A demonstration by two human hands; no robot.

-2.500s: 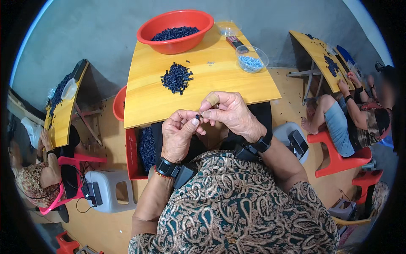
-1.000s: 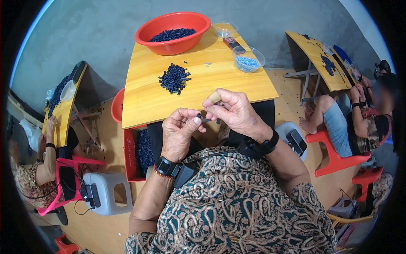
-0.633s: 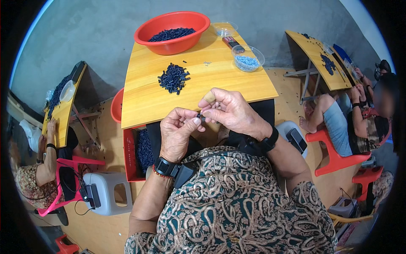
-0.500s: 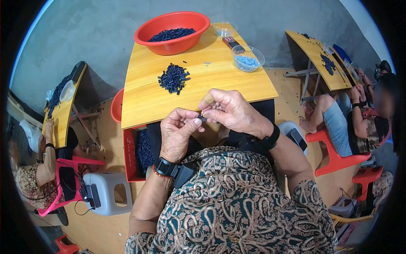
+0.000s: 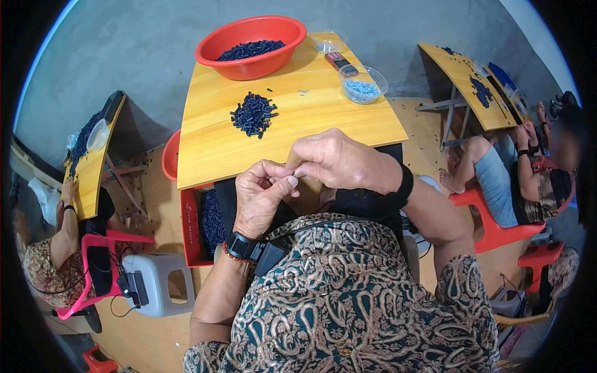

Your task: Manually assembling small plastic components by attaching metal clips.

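My left hand (image 5: 260,194) and my right hand (image 5: 343,163) meet at the fingertips, just off the near edge of the yellow table (image 5: 217,152). Both are closed in a pinch. Half a second ago a small dark cylindrical piece showed between them; now the fingers hide it almost wholly. What my right fingertips hold cannot be made out. Beyond my hands, a heap of small dark blue cylindrical pieces (image 5: 253,115) lies on the tabletop. To its right stands a clear plastic bowl (image 5: 380,79) with tiny blue and pale bits (image 5: 360,91) in it.
At the table's back is a red basin (image 5: 249,69) of dark pieces, near a dark red-and-black box (image 5: 339,62) and another clear bowl (image 5: 328,42). A red crate (image 5: 191,230) stands below left. People sit at side tables, left (image 5: 53,248) and right (image 5: 528,186).
My right hand has turned and closed in over my left fingertips, covering the small dark piece. Its forearm has swung slightly outward. My left hand stays nearly still.
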